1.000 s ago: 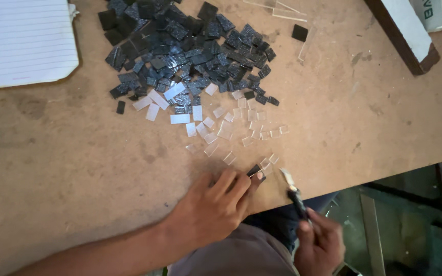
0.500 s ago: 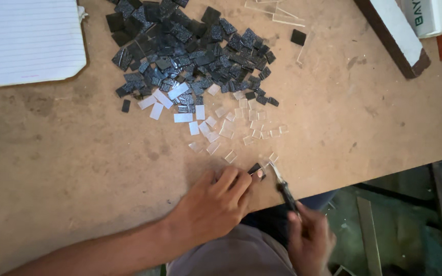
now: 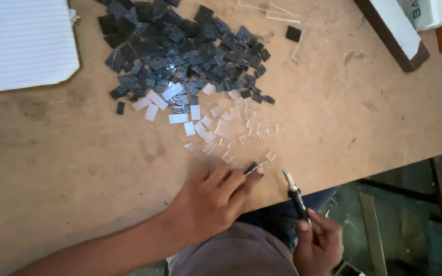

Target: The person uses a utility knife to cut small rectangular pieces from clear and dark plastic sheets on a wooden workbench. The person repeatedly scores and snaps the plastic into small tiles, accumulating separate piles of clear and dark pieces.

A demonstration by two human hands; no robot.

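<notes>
My left hand (image 3: 208, 202) rests on the brown table (image 3: 57, 168) near its front edge, fingertips pinching a small dark tile piece (image 3: 251, 168). My right hand (image 3: 319, 245) is below the table edge and grips a thin black-handled tool (image 3: 295, 193) whose tip points up toward that piece. Just beyond lie several clear and white small rectangular pieces (image 3: 216, 128). Farther back is a big heap of dark glossy tile pieces (image 3: 180, 51).
A lined white paper sheet (image 3: 19, 43) lies at the far left. A dark-edged white board (image 3: 392, 30) and boxes sit at the far right corner. One lone dark square (image 3: 293, 33) and clear strips (image 3: 269, 10) lie behind the heap. Floor shows at lower right.
My left hand and the pinched piece stay near the table edge. My right hand with the tool has shifted slightly, its tip staying close to the piece.
</notes>
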